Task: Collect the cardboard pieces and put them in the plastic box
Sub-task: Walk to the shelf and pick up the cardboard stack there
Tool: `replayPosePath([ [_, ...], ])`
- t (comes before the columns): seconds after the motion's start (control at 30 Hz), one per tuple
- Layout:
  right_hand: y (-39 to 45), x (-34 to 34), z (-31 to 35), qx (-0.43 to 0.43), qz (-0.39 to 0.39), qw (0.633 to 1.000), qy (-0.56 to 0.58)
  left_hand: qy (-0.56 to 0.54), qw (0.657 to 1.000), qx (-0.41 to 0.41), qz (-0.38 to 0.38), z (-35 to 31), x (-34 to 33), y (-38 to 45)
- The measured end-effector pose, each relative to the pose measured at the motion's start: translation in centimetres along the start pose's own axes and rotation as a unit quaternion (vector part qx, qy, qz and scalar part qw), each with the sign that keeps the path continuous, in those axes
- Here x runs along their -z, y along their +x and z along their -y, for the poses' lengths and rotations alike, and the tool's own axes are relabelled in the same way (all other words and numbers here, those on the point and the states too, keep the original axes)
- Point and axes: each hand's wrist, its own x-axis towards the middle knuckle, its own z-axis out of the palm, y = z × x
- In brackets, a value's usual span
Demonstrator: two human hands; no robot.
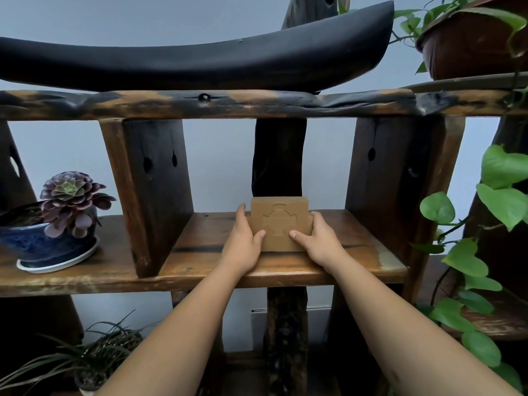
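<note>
Brown cardboard (278, 221) stands up on its edge in the middle of the wooden shelf (200, 252), leaning back near a dark post. It sits right between the two hands, so both are just as near. The left hand (243, 241) holds its left side and the right hand (320, 241) holds its right side, thumbs pressed on the front. It looks like a few flat pieces stacked together, with a shape cut into the front one. No plastic box shows here.

Potted succulent (70, 201) on wooden shelf (85, 277)
</note>
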Motion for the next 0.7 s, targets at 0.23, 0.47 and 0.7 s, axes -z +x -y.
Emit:
replayPosePath([
  [0.23,0.3,-0.2,0.0,-0.004,0.011,1.000,0.020,-0.054,0.998,0.037,0.021,0.3,0.7,0.6],
  [0.47,0.4,-0.2,-0.1,-0.007,0.018,1.000,0.023,-0.039,0.997,0.036,0.054,0.3,0.9,0.7],
  [0.7,-0.5,0.0,1.0,-0.015,0.024,0.999,0.014,-0.038,0.997,0.039,0.055,-0.4,1.9,-0.2],
])
